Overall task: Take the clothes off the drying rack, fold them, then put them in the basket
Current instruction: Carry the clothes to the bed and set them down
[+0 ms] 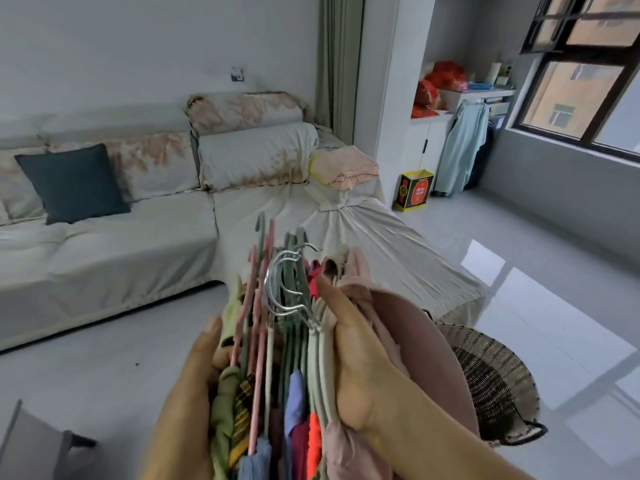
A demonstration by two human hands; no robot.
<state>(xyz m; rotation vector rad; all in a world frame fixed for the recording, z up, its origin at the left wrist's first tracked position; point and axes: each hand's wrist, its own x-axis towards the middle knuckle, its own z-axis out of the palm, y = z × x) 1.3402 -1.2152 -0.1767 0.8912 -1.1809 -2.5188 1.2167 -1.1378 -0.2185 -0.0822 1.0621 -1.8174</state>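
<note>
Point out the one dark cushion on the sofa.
The plain teal cushion leaning against the sofa back on the left; the other cushions are pale with pink floral print.

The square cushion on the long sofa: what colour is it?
The square sofa cushion is plain dark blue-green, best seen in the head view.

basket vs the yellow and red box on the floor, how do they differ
The basket is round and woven in dark and pale strands; the box is a straight-sided carton printed yellow and red. The basket is near, partly hidden behind the pink garment; the box stands farther off by the white cabinet, fully visible. Both sit on the floor.
</note>
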